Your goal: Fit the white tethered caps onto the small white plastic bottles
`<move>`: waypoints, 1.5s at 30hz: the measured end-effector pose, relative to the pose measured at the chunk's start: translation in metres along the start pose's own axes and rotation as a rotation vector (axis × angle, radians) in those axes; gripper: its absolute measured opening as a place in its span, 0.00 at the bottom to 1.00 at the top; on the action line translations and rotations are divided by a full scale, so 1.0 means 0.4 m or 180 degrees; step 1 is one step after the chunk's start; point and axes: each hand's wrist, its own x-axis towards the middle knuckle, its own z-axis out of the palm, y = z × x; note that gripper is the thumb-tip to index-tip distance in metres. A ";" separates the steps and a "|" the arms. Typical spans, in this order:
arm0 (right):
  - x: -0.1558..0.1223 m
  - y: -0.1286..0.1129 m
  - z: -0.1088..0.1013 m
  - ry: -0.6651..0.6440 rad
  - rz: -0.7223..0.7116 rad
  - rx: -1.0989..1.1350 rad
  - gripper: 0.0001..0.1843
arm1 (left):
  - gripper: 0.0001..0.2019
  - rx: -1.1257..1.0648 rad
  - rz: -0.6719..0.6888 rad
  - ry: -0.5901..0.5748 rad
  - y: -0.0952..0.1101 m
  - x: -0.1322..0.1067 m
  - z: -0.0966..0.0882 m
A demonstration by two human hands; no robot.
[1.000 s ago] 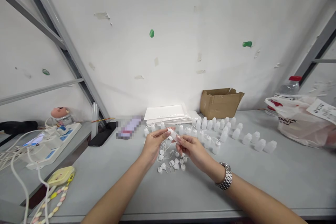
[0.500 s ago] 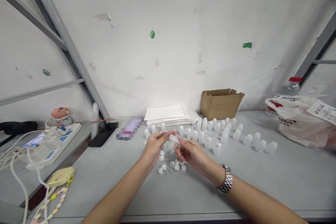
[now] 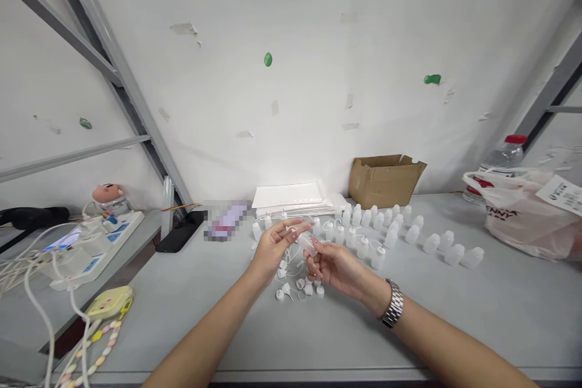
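gray table (image 3: pixel 500 297), white wall (image 3: pixel 309 6) behind; right hand (image 3: pixel 335 268) closed round a small translucent bottle (image 3: pixel 308 245), held tilted near loose white caps (image 3: pixel 280 295); left hand (image 3: pixel 271 250) at its upper end, fingers extended, whether gripping cannot be told; more bottles (image 3: pixel 431 244) stand to the right.

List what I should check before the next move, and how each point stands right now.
1. Right hand has hold of the small bottle: ok.
2. Cap fully seated on that bottle: cannot tell; the left hand is in the way at its far end.
3. Loose caps sorted: not ok, they lie jumbled on the table.
4. White plastic bag clear of both hands: ok.
5. What the cardboard box holds: cannot tell, its inside is hidden.
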 end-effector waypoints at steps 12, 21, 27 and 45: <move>-0.001 -0.020 0.002 0.0660 -0.0305 -0.0763 0.22 | 0.10 -0.0339 0.0156 0.0468 0.025 0.009 -0.022; -0.008 -0.024 0.011 0.0599 -0.0225 -0.0789 0.22 | 0.13 -0.0521 0.0157 0.0786 0.015 0.015 -0.023; -0.018 -0.022 0.029 0.0405 -0.0302 -0.1121 0.26 | 0.09 -0.0957 -0.0327 0.1233 -0.001 0.019 -0.024; -0.011 -0.012 0.021 0.0522 -0.0376 -0.1373 0.27 | 0.05 -0.0995 -0.0666 0.1297 -0.013 0.010 -0.016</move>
